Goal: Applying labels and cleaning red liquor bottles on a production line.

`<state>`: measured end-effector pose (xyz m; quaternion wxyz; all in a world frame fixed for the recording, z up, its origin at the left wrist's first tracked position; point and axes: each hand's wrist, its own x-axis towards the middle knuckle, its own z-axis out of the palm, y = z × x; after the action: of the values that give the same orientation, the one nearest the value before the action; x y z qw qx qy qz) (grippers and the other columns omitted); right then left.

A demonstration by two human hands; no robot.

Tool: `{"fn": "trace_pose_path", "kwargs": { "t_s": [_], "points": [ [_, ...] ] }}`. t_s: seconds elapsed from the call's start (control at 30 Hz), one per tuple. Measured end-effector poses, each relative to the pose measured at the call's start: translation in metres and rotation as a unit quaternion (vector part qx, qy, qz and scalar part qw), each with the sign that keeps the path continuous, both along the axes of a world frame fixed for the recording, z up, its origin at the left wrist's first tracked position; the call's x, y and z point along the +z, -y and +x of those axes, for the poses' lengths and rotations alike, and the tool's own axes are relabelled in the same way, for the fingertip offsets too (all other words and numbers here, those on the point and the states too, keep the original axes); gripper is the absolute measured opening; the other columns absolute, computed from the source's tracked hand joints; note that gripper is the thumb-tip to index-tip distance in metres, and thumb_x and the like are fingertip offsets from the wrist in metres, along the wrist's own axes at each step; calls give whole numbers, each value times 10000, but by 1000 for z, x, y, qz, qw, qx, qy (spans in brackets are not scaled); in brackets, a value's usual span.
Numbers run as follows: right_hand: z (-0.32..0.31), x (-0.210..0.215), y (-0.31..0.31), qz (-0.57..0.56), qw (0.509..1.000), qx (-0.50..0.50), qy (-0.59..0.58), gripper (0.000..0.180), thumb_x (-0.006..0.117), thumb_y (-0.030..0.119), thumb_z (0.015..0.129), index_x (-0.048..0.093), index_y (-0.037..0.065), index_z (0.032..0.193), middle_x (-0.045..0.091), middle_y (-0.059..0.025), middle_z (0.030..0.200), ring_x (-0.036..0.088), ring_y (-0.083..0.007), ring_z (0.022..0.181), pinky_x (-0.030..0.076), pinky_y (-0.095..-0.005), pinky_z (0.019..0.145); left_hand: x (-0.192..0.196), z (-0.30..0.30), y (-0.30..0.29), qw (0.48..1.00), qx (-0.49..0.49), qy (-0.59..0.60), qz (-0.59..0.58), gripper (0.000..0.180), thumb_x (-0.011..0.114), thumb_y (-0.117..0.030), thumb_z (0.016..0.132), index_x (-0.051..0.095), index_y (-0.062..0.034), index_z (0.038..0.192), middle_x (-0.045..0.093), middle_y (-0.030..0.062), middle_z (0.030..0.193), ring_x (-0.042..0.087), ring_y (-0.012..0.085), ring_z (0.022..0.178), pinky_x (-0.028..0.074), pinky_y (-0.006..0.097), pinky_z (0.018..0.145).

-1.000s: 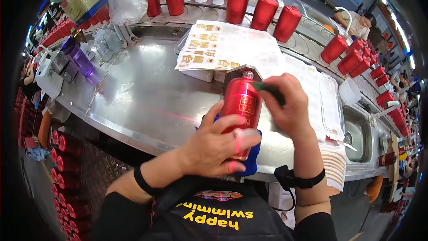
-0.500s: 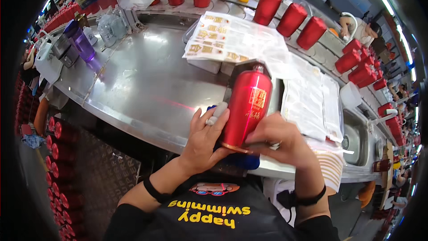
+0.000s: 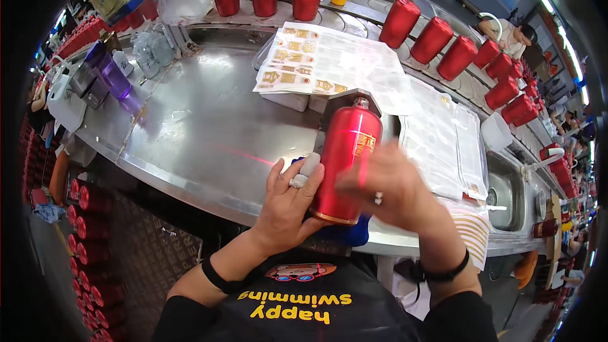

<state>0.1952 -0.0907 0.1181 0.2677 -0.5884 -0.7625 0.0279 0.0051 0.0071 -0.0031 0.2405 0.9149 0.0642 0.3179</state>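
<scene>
A glossy red bottle with gold decoration lies tilted in front of me, its neck pointing away. My left hand grips its lower left side, thumb at the base, with white wrapping on one finger. Over the bottle's right side is my right hand, smeared by motion, covering part of the gold decoration. Whether its fingers hold anything cannot be made out. Behind the bottle's neck stands a dark angular holder. Blue cloth shows under the base.
Decal sheets lie beyond the bottle, with more sheets to the right. Red bottles stand along a curved conveyor. A sink is at right. A purple cup stands on the metal table.
My right hand has moved up from the bottle's base to its side. The bottle has turned, shifting its gold decoration rightward. Bottles on the conveyor have shifted right.
</scene>
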Motion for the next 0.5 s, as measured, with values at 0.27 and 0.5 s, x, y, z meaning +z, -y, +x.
{"fn": "trace_pose_path", "kwargs": {
  "t_s": [0.27, 0.5],
  "points": [
    [146, -44, 13, 189, 943, -269, -47, 261, 583, -22, 877, 617, 17, 1133, 680, -134, 1083, 661, -199, 956, 529, -307, 754, 21, 45, -45, 847, -82, -69, -520, 742, 545, -496, 961, 339, 13, 1460, 421, 182, 1460, 385, 236, 1367, 306, 405, 1123],
    [429, -29, -87, 189, 882, -394, 177, 382, 526, 329, 968, 654, 29, 1165, 659, -207, 1135, 633, -343, 1032, 461, -409, 949, 32, 150, -86, 590, -128, -205, -770, 397, 624, -384, 940, 631, -44, 1145, 690, 93, 1025, 668, 174, 944, 542, 325, 836]
  ]
}}
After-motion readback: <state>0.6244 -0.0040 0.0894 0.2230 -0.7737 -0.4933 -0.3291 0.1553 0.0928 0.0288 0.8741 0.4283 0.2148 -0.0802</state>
